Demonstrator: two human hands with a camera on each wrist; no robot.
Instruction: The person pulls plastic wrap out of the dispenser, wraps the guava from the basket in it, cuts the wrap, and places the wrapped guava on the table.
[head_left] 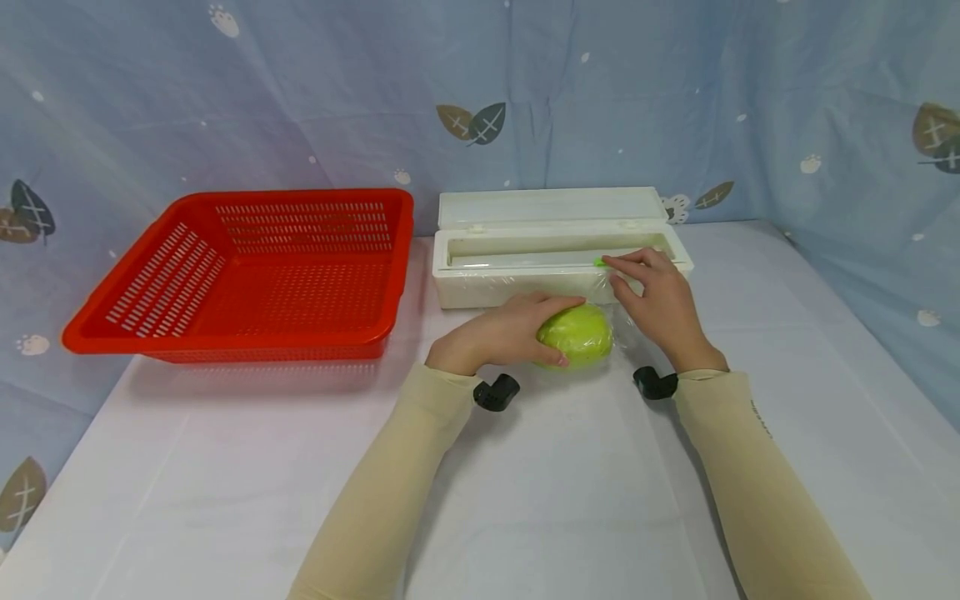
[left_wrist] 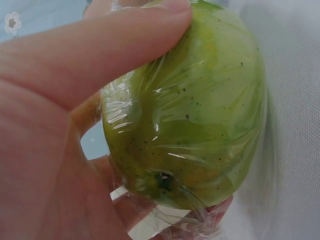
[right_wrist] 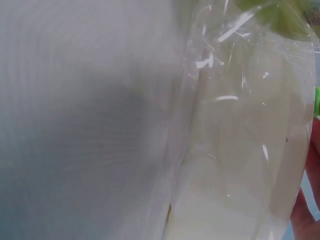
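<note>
My left hand point(head_left: 501, 335) grips a green mango point(head_left: 581, 335) from its left side, thumb and fingers curled round it. Clear cling film point(left_wrist: 165, 125) lies tight and wrinkled over the mango's speckled skin. From the fruit, more film point(right_wrist: 235, 130) stretches to a white cling film box point(head_left: 480, 290), whose lid stands open behind it. At the box's front edge, toward the right, my right hand point(head_left: 660, 300) pinches a small green slide cutter point(head_left: 600, 262) between thumb and fingers. Only a sliver of that hand enters the right wrist view.
To the left stands a red plastic basket point(head_left: 360, 337) with slotted sides. A white cloth point(head_left: 555, 500) covers the table, and a blue patterned curtain point(head_left: 570, 92) hangs right behind the box. Black wrist cameras point(head_left: 497, 392) sit under both wrists.
</note>
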